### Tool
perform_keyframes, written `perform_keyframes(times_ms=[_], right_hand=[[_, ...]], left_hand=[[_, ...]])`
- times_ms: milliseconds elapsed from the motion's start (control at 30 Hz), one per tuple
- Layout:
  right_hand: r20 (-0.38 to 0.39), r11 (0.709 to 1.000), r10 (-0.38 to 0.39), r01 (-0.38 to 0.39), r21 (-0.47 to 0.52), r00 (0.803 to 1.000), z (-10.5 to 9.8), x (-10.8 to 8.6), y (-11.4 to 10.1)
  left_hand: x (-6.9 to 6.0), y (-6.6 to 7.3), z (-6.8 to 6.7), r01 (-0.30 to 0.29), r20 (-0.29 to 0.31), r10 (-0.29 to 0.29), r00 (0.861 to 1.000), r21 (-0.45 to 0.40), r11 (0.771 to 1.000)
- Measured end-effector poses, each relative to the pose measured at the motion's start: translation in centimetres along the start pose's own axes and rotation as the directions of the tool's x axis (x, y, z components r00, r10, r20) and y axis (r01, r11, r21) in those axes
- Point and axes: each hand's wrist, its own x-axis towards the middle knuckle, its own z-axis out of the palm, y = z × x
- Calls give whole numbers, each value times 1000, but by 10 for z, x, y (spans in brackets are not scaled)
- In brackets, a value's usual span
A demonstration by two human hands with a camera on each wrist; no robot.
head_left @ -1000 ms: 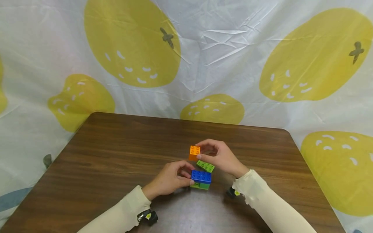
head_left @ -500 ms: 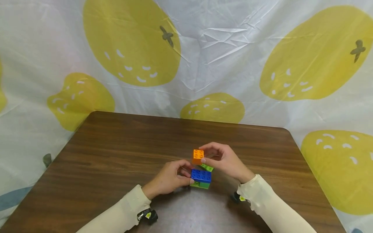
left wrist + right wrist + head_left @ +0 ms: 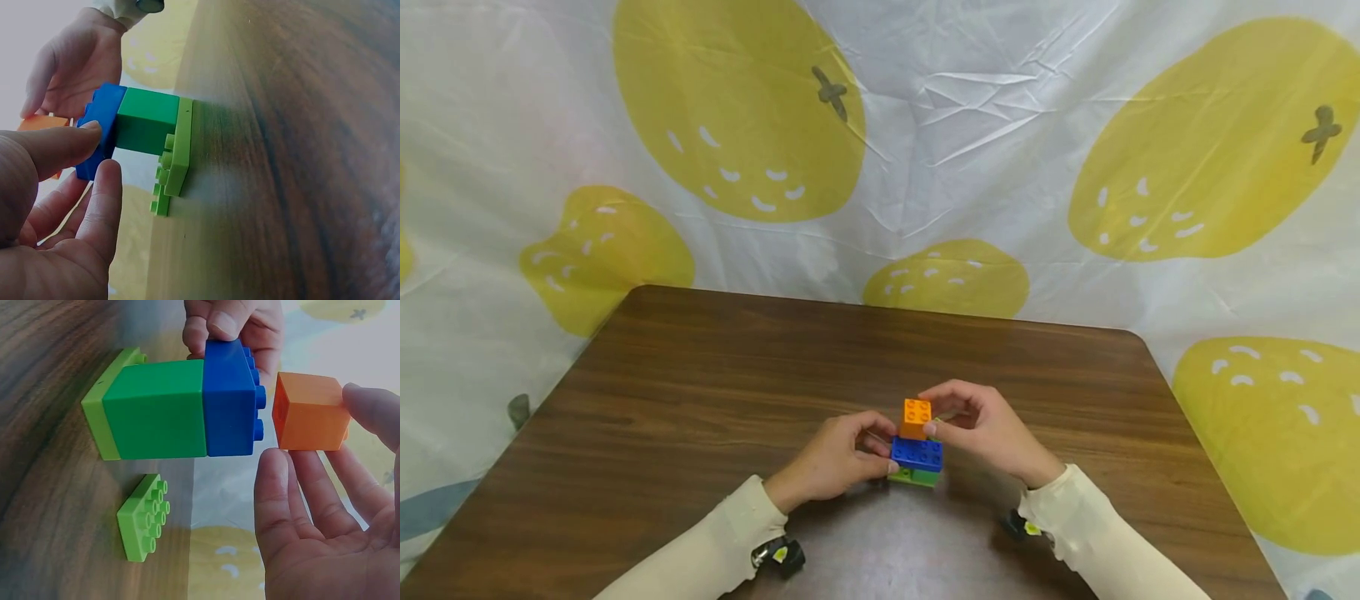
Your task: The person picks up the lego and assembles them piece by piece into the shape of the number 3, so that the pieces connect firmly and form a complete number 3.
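Observation:
A small stack stands on the table: a light green flat brick [image 3: 100, 419] at the bottom, a green brick [image 3: 156, 412] on it, and a blue brick [image 3: 917, 455] on top. My left hand [image 3: 838, 458] pinches the blue brick's left end between thumb and fingers. My right hand [image 3: 988, 429] holds an orange square brick [image 3: 312, 412] between thumb and fingers. In the right wrist view the orange brick hangs just above the blue studs, with a narrow gap between them. Part of the light green brick's studded top shows in the left wrist view.
A second light green flat brick [image 3: 144, 519] lies on the table behind the stack, mostly hidden in the head view. The brown wooden table [image 3: 737, 358] reaches back to a white cloth [image 3: 775, 258] printed with yellow fruit.
My right hand has brought the orange brick rightward and toward me, from beside the loose light green brick to over the blue one. My left hand has stayed on the stack.

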Motion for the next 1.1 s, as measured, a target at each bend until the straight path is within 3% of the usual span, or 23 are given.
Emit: perform_keyframes(times_ms=[767,1100], right_hand=[[-5,999,5,-5,37,1000,-2,-22,9],[-10,998,-39,40,53,999,0,-25,14]], left_hand=[[0,-1,0,-14,-8,15,1000,14,1000],[0,-3,0,-6,-11,7,1000,28,1000]])
